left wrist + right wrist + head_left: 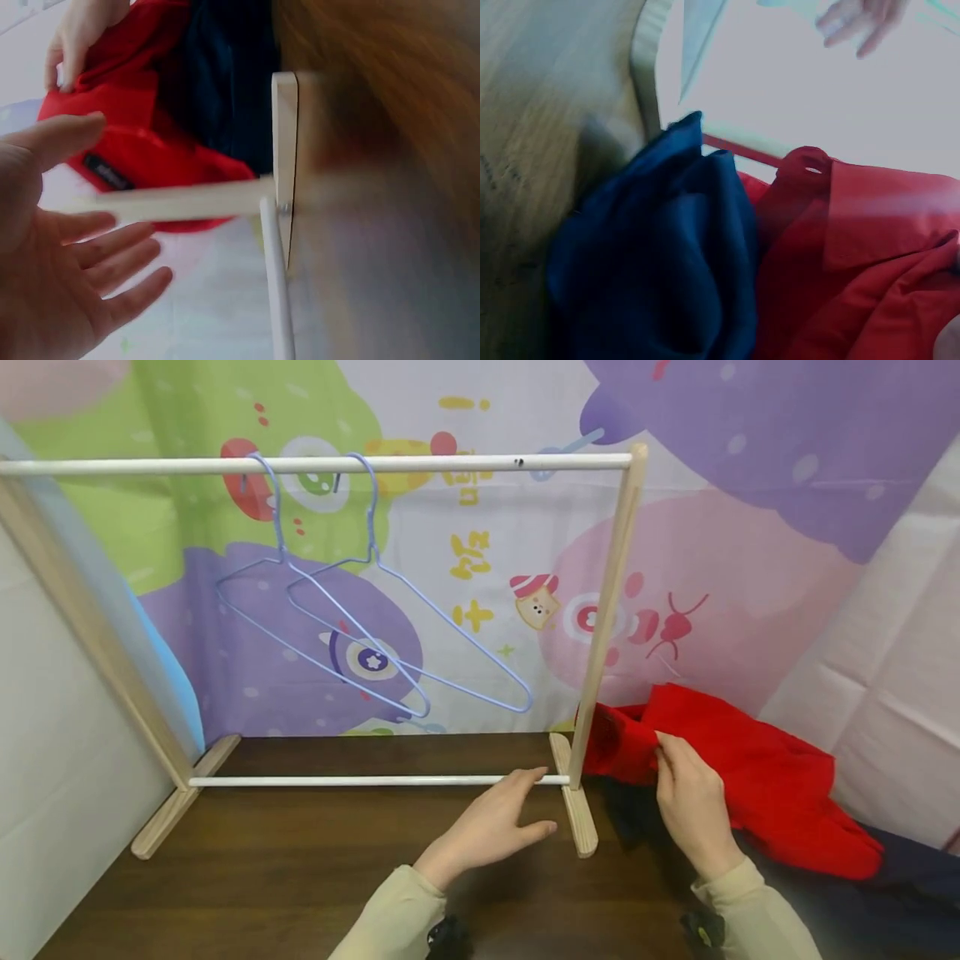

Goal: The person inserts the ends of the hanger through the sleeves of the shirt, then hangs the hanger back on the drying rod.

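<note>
My right hand [696, 802] pinches the collar of a red collared shirt [757, 768] between thumb and fingers. The collar is lifted, and the rest of the shirt slopes down to the right. In the left wrist view a dark label [107, 172] shows inside the neck. Under the shirt lies a dark blue cloth [667, 262], folded and bunched. My left hand [487, 827] holds nothing; its fingers are extended and its thumb spread, in front of the right foot of a clothes rack [600, 635].
Two light-blue wire hangers [442, 602] hang from the rack's white top rail [465, 463]. A white lower bar [360, 781] joins the wooden feet on the brown table [300, 877]. Behind stands a cartoon-print curtain [480, 685]; pale fabric [885, 693] rises at the right.
</note>
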A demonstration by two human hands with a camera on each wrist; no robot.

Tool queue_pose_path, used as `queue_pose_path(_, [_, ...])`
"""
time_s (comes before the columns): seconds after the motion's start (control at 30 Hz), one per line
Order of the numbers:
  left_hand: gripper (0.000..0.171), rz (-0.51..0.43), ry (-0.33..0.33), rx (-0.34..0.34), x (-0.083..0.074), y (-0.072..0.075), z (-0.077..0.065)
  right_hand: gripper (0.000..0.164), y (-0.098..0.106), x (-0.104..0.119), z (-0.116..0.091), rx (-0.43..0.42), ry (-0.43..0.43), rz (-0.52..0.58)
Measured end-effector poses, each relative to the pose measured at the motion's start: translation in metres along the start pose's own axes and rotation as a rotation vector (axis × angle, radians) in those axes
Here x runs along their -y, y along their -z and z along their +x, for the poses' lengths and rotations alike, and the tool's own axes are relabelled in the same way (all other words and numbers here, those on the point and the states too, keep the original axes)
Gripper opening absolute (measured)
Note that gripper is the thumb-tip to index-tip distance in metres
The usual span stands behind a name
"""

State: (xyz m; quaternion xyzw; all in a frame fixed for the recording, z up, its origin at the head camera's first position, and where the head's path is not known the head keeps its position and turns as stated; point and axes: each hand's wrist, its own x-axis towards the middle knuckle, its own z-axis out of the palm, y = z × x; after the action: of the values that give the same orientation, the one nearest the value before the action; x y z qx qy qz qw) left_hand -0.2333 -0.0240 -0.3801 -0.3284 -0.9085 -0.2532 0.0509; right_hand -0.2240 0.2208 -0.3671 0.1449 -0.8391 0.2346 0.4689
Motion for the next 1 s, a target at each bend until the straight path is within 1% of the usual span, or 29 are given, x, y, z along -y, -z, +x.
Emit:
queue_pose_path(0.03, [0.072,-0.018,-0.012,-0.01,-0.003,-0.003,0.004,0.024,0.001,0.002,0.001,-0.002,0.006,0.001])
queue_pose_path(0.13, [0.087,-0.11,-0.04,-0.035,-0.012,-0.012,0.016,0.025,0.005,0.009,0.002,0.002,0.031,0.007])
queue_pose_path(0.2, [0.094,-0.175,-0.057,-0.061,-0.017,-0.018,0.024,0.025,0.006,0.012,0.002,0.009,0.048,0.009])
queue_pose_path(0.3, [0.1,-0.261,-0.064,-0.103,-0.023,-0.026,0.032,0.025,0.008,0.017,0.002,0.013,0.071,0.015])
queue_pose_path(0.37, [0.1,-0.293,-0.09,-0.145,-0.027,-0.029,0.037,0.025,0.01,0.019,0.001,0.018,0.091,0.018])
queue_pose_path(0.4, [0.099,-0.296,-0.101,-0.165,-0.028,-0.031,0.038,0.026,0.011,0.021,0.001,0.024,0.103,0.02])
queue_pose_path(0.53, [0.096,-0.282,-0.203,-0.239,-0.036,-0.031,0.041,0.029,0.018,0.027,0.001,0.068,0.149,0.027])
queue_pose_path(0.67, [0.095,-0.29,-0.265,-0.273,-0.042,-0.027,0.041,0.034,0.025,0.035,0.003,0.097,0.189,0.025])
queue_pose_path(0.73, [0.095,-0.297,-0.27,-0.287,-0.044,-0.024,0.041,0.032,0.029,0.04,0.004,0.101,0.213,0.033])
queue_pose_path(0.8, [0.094,-0.313,-0.256,-0.293,-0.044,-0.021,0.04,0.018,0.031,0.046,0.004,0.094,0.245,0.042])
queue_pose_path(0.83, [0.094,-0.324,-0.245,-0.293,-0.044,-0.02,0.039,0.015,0.032,0.049,0.004,0.096,0.256,0.049])
queue_pose_path(0.87, [0.094,-0.33,-0.232,-0.293,-0.044,-0.019,0.038,0.02,0.034,0.052,0.003,0.1,0.261,0.057])
queue_pose_path(0.97, [0.093,-0.359,-0.21,-0.286,-0.043,-0.016,0.035,0.043,0.037,0.061,0.001,0.112,0.279,0.085])
queue_pose_path(1.0, [0.093,-0.357,-0.216,-0.289,-0.043,-0.015,0.035,0.043,0.038,0.064,0.001,0.122,0.279,0.098])
